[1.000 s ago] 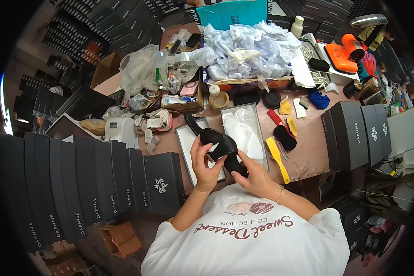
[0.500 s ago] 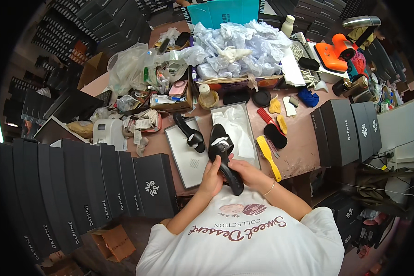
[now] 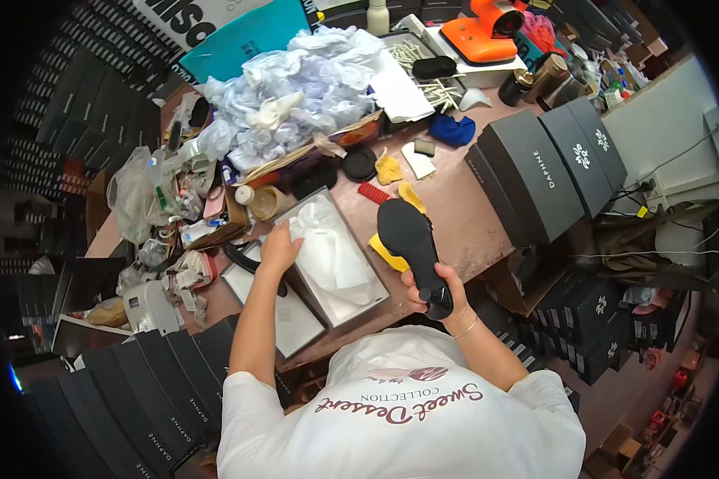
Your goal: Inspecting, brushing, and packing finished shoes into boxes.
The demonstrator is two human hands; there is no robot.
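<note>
My right hand (image 3: 456,302) grips a black heeled slide sandal (image 3: 403,233) by its heel end, in front of the table's near edge. The sandal's dark sole faces up toward me. Reaching forward, my left hand (image 3: 278,251) has its thumb and fingers apart, at the left edge of an open grey shoe box (image 3: 373,273). White tissue paper (image 3: 327,254) fills that box. Partly beneath my left hand is the matching black sandal (image 3: 238,257), lying on the pale box lid (image 3: 294,323). Whether my fingertips touch the sandal or the paper is unclear.
Dark shoe boxes (image 3: 507,180) stand at the right, and more boxes (image 3: 156,371) line the near left. A yellow-handled brush (image 3: 385,251) lies behind the held sandal. Further back are a bottle (image 3: 264,201), a blue cloth (image 3: 453,129) and a heap of white wrapping (image 3: 295,100).
My left hand has let go of the held sandal and reached left and forward. My right hand has carried it rightward and turned its sole up. The whole view has swung right.
</note>
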